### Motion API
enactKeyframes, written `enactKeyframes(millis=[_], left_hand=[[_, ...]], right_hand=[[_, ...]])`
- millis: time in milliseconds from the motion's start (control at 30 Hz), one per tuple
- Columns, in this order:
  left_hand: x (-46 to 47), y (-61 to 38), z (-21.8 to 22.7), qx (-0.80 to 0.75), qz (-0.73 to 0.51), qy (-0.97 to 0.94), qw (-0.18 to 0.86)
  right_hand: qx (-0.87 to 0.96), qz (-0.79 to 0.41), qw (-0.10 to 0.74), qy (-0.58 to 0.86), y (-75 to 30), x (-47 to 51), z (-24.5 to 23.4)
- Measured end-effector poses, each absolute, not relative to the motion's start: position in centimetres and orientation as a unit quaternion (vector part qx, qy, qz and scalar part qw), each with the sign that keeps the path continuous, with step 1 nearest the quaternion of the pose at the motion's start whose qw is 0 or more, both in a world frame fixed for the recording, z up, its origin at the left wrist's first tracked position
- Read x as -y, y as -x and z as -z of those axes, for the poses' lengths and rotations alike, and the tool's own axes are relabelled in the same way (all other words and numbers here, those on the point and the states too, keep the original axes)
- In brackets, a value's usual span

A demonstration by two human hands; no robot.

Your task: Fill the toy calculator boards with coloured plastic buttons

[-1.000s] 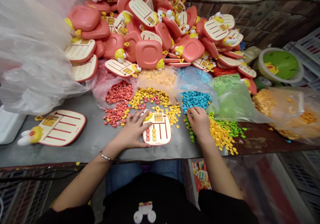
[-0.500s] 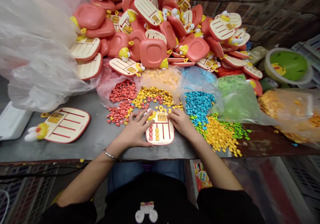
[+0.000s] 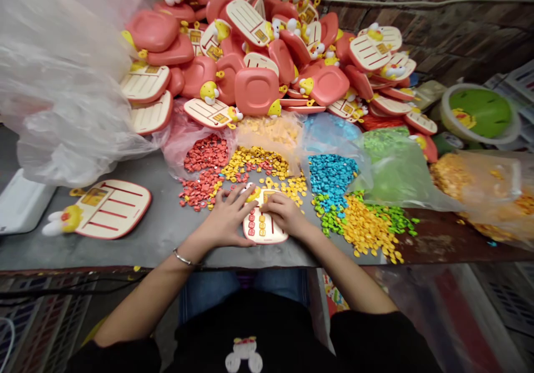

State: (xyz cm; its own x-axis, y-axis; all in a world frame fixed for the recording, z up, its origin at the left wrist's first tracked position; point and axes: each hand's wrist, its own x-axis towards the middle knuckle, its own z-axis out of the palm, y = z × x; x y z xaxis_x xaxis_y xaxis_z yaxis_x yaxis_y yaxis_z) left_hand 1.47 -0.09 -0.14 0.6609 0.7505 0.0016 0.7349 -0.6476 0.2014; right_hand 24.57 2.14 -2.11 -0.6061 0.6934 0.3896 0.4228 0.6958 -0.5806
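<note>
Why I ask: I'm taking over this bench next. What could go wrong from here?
The board lies under the left hand and right hand, beside loose yellow pieces, so a slip might scatter them. Red and yellow pieces are already mixed, risking wrong picks. The heaped boards could slide down onto the piles.

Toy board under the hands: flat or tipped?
Flat: the toy board lies on the grey tabletop, under the left hand and right hand.
</note>
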Motion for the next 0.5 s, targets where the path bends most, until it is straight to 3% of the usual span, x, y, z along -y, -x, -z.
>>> enactKeyframes(millis=[200, 267, 333, 400, 500], left_hand=[[0.1, -1.5, -0.1, -0.407, -0.055, -0.906, 0.104], [0.1, -1.4, 0.0, -0.403, -0.061, -0.906, 0.111], [0.1, -1.4, 0.1, -0.400, -0.064, -0.907, 0.114], [0.1, -1.3, 0.2, -0.399, -0.065, -0.908, 0.112], [0.1, -1.3, 0.3, -0.400, -0.065, -0.908, 0.108]], right_hand=[[0.830, -0.366, 0.258, 0.332, -26.2, -2.3, -0.4], [0.812, -0.310, 0.280, 0.408, -28.6, -3.4, -0.8], [0.784, -0.178, 0.301, 0.513, -31.4, -5.0, -0.5], [0.748, -0.051, 0.280, 0.599, -34.2, -6.9, 0.4], [0.726, -0.008, 0.215, 0.653, -37.1, -9.0, 1.8]])
